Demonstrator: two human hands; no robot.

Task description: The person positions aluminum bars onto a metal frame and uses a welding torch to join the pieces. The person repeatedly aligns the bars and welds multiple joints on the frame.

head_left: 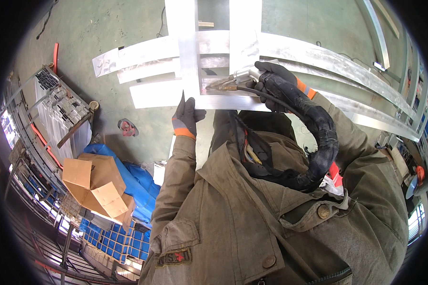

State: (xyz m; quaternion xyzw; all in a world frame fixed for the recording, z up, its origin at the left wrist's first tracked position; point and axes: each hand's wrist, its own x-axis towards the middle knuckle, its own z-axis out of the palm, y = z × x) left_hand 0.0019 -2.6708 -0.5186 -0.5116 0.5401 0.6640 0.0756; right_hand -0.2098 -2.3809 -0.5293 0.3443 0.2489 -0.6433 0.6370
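Note:
My right hand [277, 78], in a dark glove with an orange and grey cuff, is closed around a welding torch [245, 76]. The torch's metal nozzle end points left, close to the inner corner where shiny metal bars cross. From its handle a thick black-wrapped cable [325, 133] loops back over my right arm toward my chest. My left hand [188, 116], gloved alike, has its fingers apart at the near edge of the metal frame [214, 102]. It appears to hold nothing; whether its fingertips touch the metal I cannot tell.
Long flat metal bars [314, 52] stretch left and right across the frame. At left, stacked metal profiles [64, 107] rest on a rack. Nearer lie an opened cardboard box [97, 183] and blue sheeting [145, 185]. A small red and grey object [127, 127] sits on the green floor.

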